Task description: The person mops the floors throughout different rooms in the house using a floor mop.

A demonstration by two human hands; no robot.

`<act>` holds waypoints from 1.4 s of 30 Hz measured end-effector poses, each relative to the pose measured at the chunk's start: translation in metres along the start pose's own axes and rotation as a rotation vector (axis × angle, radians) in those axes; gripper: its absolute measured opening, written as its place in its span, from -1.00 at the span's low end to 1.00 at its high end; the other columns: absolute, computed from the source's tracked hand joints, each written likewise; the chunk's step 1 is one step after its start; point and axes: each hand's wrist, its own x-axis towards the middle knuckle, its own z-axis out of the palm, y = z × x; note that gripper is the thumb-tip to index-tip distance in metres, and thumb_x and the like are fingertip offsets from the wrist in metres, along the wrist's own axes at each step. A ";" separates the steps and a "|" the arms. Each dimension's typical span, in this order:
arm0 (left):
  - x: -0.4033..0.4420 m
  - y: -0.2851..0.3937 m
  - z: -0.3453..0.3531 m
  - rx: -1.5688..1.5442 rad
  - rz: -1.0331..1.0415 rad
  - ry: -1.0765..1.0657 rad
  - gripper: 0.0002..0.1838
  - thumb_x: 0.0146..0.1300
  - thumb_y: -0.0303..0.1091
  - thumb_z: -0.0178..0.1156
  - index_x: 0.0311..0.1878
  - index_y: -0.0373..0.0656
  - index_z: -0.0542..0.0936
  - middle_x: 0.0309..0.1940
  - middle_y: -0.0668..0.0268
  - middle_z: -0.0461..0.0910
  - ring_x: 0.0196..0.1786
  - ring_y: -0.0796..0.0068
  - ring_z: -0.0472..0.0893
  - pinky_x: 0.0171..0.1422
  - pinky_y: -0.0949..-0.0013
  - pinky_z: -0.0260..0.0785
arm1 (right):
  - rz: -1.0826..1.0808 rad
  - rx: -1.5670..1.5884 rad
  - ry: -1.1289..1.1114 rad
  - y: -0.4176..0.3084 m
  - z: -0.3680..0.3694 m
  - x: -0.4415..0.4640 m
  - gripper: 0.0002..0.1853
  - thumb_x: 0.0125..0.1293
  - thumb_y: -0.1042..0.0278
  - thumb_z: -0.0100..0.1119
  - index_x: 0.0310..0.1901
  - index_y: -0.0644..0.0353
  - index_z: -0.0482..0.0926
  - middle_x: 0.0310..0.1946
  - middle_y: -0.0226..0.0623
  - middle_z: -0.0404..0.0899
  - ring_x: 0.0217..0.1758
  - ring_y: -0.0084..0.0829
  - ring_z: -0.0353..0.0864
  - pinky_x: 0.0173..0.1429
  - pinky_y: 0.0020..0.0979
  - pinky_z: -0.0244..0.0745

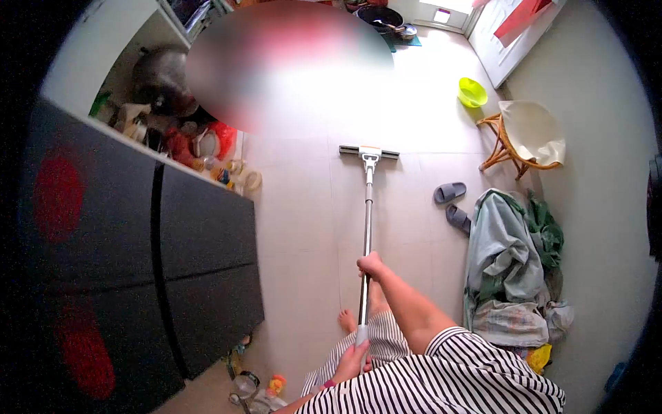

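Note:
A sponge mop [367,228] with a metal pole stretches away from me, its flat white and dark head [369,152] lying on the pale tiled floor. My right hand [370,265] is wrapped round the middle of the pole, arm extended. Lower down, close to my body, my left hand [352,361] grips the light-coloured end of the handle; a reddish band circles that wrist. One bare foot [347,321] shows beside the pole, below my striped clothing. Nearest the mop head on the right lies a pair of grey slippers [450,193].
A dark fridge-like cabinet [207,228] fills the left, with jars [247,181] and bags beyond it. Along the right wall are piled sacks [507,241], a rattan chair [531,138] and a lime-green basin [472,92]. Pans [380,18] stand at the back; a blurred patch hides part of the far floor.

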 end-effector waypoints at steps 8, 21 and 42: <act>0.045 0.202 0.098 -0.019 0.040 -0.050 -0.69 0.27 -0.09 0.02 -0.09 -0.09 0.36 -0.61 0.40 0.30 -0.70 0.62 0.25 -0.66 0.56 0.10 | -0.168 -0.119 0.085 -0.184 -0.054 0.125 -0.84 -0.06 0.51 0.01 -0.46 0.46 0.45 -0.61 -0.08 0.50 -0.63 -0.24 0.57 -0.59 -0.27 0.47; 0.137 0.442 0.222 0.097 -0.052 -0.034 -0.73 0.26 -0.09 0.04 -0.15 -0.06 0.33 -0.64 0.40 0.29 -0.72 0.60 0.26 -0.73 0.52 0.12 | 0.029 0.101 0.001 -0.428 -0.144 0.245 -0.95 -0.04 0.59 0.00 -0.56 0.33 0.35 -0.72 -0.27 0.35 -0.73 -0.37 0.44 -0.67 -0.37 0.40; 0.258 0.601 0.351 0.577 0.495 0.246 -0.52 0.14 -0.19 0.18 0.10 -0.14 0.33 -0.48 0.33 0.47 -0.52 0.55 0.43 -0.47 0.50 0.27 | 0.001 0.159 -0.035 -0.636 -0.262 0.413 -0.82 0.03 0.41 0.17 -0.44 0.29 0.38 -0.63 -0.28 0.42 -0.71 -0.44 0.45 -0.66 -0.44 0.39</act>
